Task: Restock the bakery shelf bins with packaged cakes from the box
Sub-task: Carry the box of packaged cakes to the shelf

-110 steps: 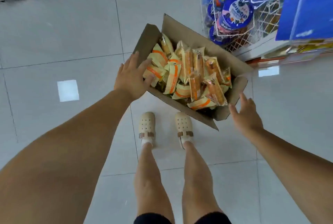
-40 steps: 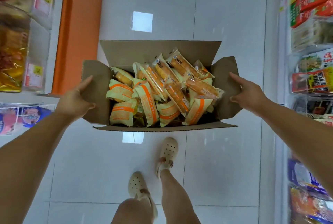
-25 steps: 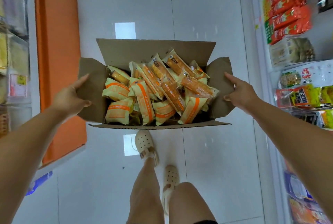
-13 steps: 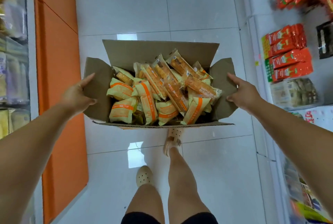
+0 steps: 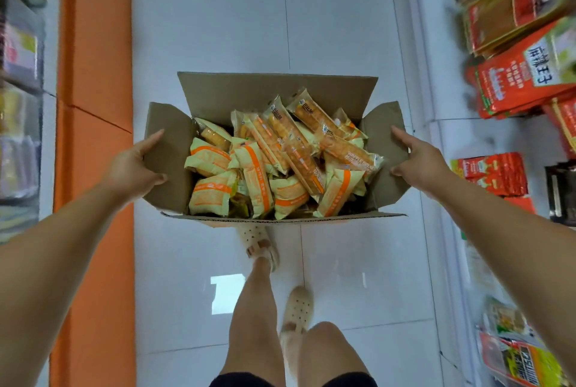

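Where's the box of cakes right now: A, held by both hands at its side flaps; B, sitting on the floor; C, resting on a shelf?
A: the left hand and right hand each grip a side flap of the box, held above a shoe.

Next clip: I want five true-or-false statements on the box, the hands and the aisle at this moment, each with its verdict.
1. The left hand and right hand each grip a side flap of the box. True.
2. The box is empty. False: it is heaped with wrapped cakes.
3. The box sits on the ground. False: it is held up above the floor, and a shoe shows partly under its near edge.
4. Red packets are stacked on the person's right. True.
5. One hand holds a single cake. False: neither hand touches the cakes.
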Demonstrator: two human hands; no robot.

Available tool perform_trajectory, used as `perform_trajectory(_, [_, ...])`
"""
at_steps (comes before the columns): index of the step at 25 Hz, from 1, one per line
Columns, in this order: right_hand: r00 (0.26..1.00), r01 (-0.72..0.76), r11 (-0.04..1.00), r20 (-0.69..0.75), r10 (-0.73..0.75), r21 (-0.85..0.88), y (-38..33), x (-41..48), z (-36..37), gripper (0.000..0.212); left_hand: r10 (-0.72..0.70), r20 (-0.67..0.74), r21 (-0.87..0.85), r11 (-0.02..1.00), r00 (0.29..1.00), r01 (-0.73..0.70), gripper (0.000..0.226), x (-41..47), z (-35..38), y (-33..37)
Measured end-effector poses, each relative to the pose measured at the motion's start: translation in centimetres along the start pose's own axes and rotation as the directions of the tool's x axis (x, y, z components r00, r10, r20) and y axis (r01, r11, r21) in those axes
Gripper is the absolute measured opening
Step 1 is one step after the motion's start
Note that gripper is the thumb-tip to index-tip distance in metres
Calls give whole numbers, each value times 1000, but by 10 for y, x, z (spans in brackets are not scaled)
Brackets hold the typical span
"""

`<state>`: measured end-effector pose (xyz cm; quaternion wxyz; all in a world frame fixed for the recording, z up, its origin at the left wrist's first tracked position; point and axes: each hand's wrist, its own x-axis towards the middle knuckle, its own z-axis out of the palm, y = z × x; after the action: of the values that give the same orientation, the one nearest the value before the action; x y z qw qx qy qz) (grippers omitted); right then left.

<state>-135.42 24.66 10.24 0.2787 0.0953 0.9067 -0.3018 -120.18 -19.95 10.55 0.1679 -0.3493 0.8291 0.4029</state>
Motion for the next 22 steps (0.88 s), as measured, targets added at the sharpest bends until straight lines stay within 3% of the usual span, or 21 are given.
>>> perform_trajectory(14, [1000, 10, 998, 19, -11, 68, -198, 220, -61, 86, 2, -6, 62, 998, 1000, -1, 87, 238, -112, 157])
perform_trajectory(22, [996, 43, 999, 78, -45, 25, -307, 361, -107, 85, -94, -51, 70, 993, 994, 97, 89, 352, -150, 242])
